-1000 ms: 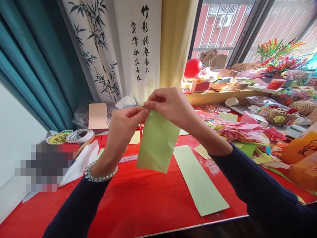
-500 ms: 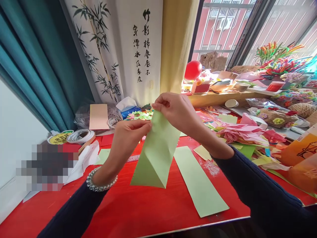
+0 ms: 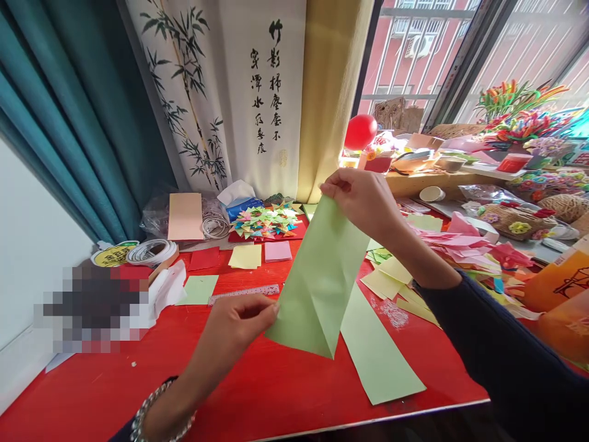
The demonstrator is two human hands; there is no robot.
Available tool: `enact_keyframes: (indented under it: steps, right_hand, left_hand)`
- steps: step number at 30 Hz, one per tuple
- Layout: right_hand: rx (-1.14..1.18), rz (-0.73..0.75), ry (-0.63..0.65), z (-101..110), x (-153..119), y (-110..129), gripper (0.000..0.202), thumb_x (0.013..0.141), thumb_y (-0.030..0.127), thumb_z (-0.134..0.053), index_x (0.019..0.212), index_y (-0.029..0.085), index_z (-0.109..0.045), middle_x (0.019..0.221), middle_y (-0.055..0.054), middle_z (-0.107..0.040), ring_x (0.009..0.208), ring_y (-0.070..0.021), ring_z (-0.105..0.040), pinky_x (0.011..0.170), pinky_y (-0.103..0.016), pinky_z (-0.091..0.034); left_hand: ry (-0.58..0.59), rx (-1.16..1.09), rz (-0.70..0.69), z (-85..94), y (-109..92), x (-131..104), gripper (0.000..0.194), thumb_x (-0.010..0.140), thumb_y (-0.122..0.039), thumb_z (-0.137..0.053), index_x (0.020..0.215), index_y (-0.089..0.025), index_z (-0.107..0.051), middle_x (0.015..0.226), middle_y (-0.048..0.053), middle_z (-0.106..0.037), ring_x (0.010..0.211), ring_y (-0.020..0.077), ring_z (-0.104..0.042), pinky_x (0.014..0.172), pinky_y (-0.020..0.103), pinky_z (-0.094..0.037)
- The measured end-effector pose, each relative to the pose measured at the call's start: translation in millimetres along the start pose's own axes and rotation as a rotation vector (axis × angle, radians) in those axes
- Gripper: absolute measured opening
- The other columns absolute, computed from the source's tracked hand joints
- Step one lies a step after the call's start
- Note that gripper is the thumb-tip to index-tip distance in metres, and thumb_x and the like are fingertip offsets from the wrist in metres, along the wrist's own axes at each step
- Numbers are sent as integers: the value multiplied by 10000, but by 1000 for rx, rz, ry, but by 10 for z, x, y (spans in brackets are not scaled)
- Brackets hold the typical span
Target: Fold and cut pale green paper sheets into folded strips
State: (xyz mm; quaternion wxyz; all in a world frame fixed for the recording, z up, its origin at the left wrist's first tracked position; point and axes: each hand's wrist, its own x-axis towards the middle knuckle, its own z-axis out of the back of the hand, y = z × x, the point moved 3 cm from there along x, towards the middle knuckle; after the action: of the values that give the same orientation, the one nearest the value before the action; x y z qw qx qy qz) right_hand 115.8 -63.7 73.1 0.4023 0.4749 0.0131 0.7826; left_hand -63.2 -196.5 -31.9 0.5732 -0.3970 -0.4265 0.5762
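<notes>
A creased strip of light green paper (image 3: 317,276) hangs in the air, slanting over the red table. My right hand (image 3: 363,199) pinches its top corner between thumb and fingers. Lower down, my left hand (image 3: 242,322) is closed at the strip's left edge, thumb and forefinger gripping it near the bottom corner. A diagonal crease runs across the lower part of the paper. Partly behind it, a second green paper strip (image 3: 381,350) lies flat near the table's front edge.
On the red table (image 3: 207,393) lie a clear ruler (image 3: 243,293), a green paper square (image 3: 199,290), yellow squares (image 3: 245,256) and pink squares (image 3: 278,250). A heap of small folded paper pieces (image 3: 267,221) stands behind. Pink paper (image 3: 460,242) and an orange bag (image 3: 561,279) crowd the right.
My left hand has slid down the strip's left edge from near the top to near the bottom. My right hand has moved right with the paper, which now hangs more tilted.
</notes>
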Motion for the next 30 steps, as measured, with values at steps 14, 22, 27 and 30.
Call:
enact_keyframes:
  steps: [14, 22, 27, 30]
  right_hand:
    - [113, 27, 118, -172, -29, 132, 189, 780, 279, -594, 637, 157, -613, 542, 15, -533, 523, -94, -413, 520, -244, -304]
    - [253, 111, -62, -123, -211, 299, 124, 801, 216, -576, 683, 179, -583, 681, 3, -598, 641, -112, -517, 606, -242, -390]
    - [170, 127, -124, -89, -252, 284, 130, 817, 198, -542, 689, 195, -564, 707, 1, -596, 659, -123, -519, 648, -260, -401]
    - [145, 103, -180, -32, -265, 236, 140, 821, 211, -531, 684, 194, -556, 695, 6, -588, 652, -123, -512, 640, -263, -389]
  left_hand:
    - [25, 400, -197, 93, -363, 101, 237, 828, -370, -508, 816, -241, -706, 705, -1, -683, 646, 164, -588, 590, 245, -410]
    - [-435, 309, -580, -63, -800, 612, 229, 834, -363, -526, 865, -224, -706, 852, 18, -715, 787, 188, -607, 715, 288, -422]
    - [-376, 228, -532, -94, -766, 566, 186, 802, -317, -551, 784, -222, -710, 762, -2, -707, 734, 181, -616, 672, 276, -440]
    - [-320, 209, -504, -116, -712, 506, 164, 783, -282, -569, 820, -230, -720, 767, -3, -709, 737, 183, -625, 670, 276, -456]
